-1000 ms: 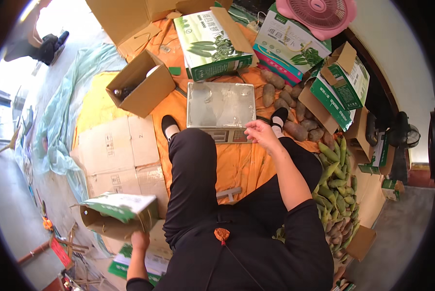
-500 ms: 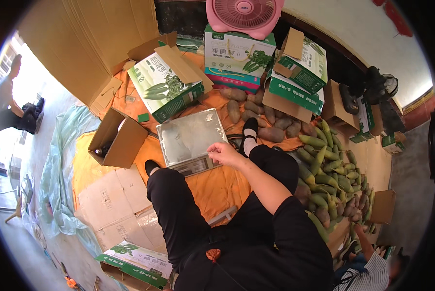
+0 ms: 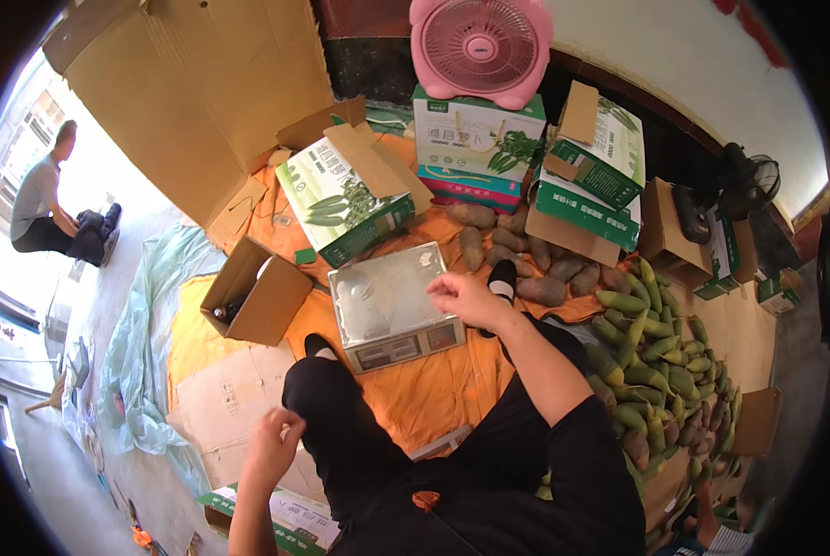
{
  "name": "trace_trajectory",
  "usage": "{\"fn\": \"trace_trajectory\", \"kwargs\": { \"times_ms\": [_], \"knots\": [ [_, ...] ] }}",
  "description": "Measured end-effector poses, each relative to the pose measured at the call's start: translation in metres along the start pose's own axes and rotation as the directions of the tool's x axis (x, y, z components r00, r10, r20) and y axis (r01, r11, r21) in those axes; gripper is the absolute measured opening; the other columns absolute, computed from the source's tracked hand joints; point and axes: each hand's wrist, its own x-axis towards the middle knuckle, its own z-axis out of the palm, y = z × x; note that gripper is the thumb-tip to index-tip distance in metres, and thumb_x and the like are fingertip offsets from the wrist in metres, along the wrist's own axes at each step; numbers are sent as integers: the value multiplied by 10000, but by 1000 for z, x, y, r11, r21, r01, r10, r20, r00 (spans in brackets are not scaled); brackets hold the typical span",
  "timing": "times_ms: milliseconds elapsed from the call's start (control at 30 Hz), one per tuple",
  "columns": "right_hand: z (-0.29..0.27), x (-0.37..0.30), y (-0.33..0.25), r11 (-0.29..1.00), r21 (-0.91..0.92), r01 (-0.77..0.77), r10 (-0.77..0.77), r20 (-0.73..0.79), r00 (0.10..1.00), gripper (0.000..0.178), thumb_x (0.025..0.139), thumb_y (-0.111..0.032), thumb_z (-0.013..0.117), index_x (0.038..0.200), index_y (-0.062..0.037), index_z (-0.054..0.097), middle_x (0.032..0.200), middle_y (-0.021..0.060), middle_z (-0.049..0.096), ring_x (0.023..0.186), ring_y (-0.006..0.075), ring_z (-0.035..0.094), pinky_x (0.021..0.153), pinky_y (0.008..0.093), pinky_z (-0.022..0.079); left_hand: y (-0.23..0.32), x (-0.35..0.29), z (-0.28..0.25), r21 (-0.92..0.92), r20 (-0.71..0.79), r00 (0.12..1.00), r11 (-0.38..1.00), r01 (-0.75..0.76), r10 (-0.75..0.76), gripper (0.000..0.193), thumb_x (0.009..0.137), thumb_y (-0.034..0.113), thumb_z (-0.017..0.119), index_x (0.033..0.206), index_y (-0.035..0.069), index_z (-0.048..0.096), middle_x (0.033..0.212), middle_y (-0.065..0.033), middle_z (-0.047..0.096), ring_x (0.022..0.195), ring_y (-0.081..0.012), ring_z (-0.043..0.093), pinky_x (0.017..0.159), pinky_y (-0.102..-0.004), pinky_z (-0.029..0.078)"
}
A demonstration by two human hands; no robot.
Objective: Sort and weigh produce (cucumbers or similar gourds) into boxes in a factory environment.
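Note:
My right hand (image 3: 468, 298) hovers over the near right corner of a box-shaped device with a flat metal top (image 3: 387, 296), which looks like a weighing scale. Its fingers are loosely bent and a little apart, with nothing visible in them. My left hand (image 3: 271, 447) is raised beside my left knee, above a flattened cardboard sheet (image 3: 225, 394). Its fingers curl loosely and show nothing held. The device stands on an orange cloth (image 3: 378, 408) between my feet. To its right lies a pile of long green radishes (image 3: 651, 357), with brownish, potato-like tubers (image 3: 542, 291) behind.
A green-and-white carton (image 3: 345, 190) and an open brown box (image 3: 257, 292) stand ahead and left. A pink fan (image 3: 480, 48) tops stacked cartons. Another carton (image 3: 295, 519) is by my left arm. One person (image 3: 44, 190) sits far left; another's arm (image 3: 707, 514) shows lower right.
My left hand has come into view at lower left. My right hand stays near the device, its fingers slightly looser. The whole view has shifted, placing things lower and further right.

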Motion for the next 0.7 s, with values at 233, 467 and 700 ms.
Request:
{"fn": "trace_trajectory", "kwargs": {
  "times_ms": [233, 467, 700],
  "knots": [
    [-137, 31, -12, 641, -730, -236, -63, -357, 932, 237, 806, -208, 607, 986, -56, 613, 951, 130, 651, 881, 296, 623, 754, 389, 502, 63, 113, 31, 323, -62, 908, 869, -374, 414, 195, 767, 189, 654, 907, 54, 634, 914, -120, 617, 924, -287, 588, 835, -409, 443],
    [-238, 77, 7, 59, -844, -534, -206, -533, 820, 216, 772, -135, 634, 978, -82, 598, 1037, 109, 576, 951, 311, 593, 754, 423, 522, 40, 138, 51, 573, 403, 913, 760, -307, 65, 226, 796, 272, 615, 907, 77, 639, 870, -97, 635, 876, -268, 629, 754, -416, 490],
    [-307, 139, 23, -200, -797, -569, -305, -502, 810, 227, 848, -143, 523, 1065, -93, 568, 1231, 43, 481, 988, 266, 592, 691, 416, 538, 37, 153, 49, 535, 333, 942, 817, -217, 32, 254, 826, 290, 601, 959, 74, 618, 889, -109, 640, 889, -280, 631, 759, -411, 490]
  ]
}}
